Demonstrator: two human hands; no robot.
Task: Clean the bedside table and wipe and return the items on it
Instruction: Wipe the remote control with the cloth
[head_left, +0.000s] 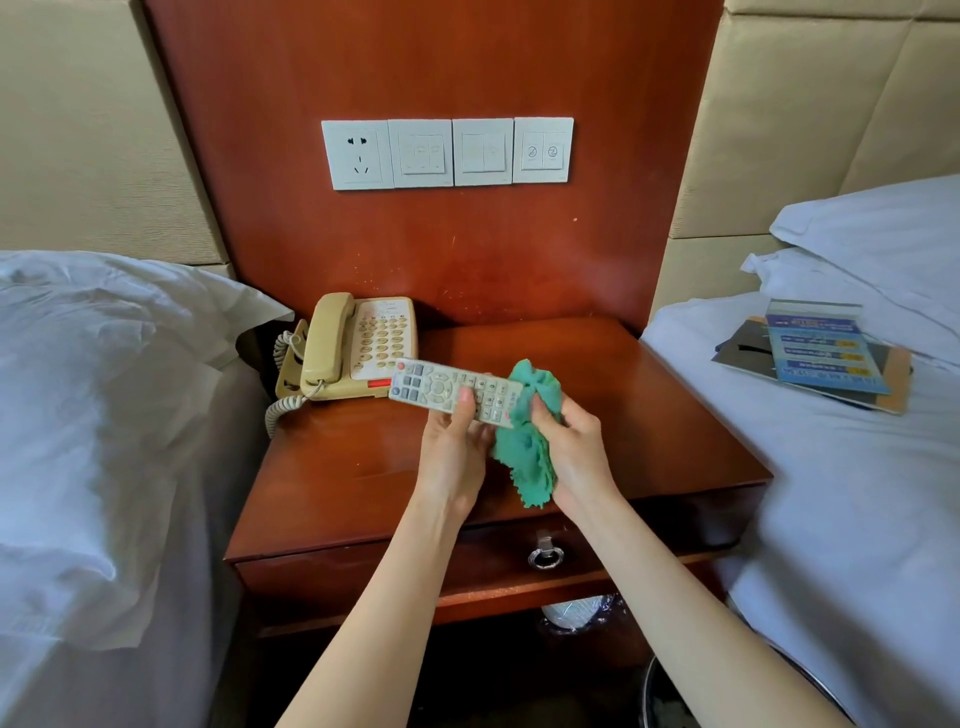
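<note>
A red-brown wooden wall panel (431, 62) carries a row of four white plates: a socket (356, 154) at the left and three switch plates (483, 151) to its right. Padded beige headboards (78, 130) flank the panel. A bed with a white pillow (104, 332) lies at the left; another bed (857, 493) at the right holds pillows and a stack of leaflets (821, 353). At the bottom right stands what may be a dark bin (670, 696).
</note>
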